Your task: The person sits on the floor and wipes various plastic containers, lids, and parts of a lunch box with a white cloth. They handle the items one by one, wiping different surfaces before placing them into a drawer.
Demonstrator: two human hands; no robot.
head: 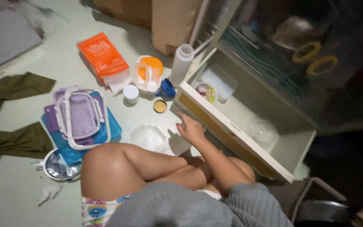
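Right hand (191, 129) rests on the near front edge of the open drawer (227, 126), fingers loosely curled, holding nothing. Left hand not visible. Lidded containers (82, 115) lie on the floor, left; few items are in the drawer.

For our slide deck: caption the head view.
Seated person's hand rests by an open drawer, food containers spread on the floor.

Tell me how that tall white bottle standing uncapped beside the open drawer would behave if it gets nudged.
The white bottle stands tall and narrow, so it probably tips easily. Its round body would likely roll once down. Its mouth looks uncapped, so any contents might spill; fill level cannot be seen.
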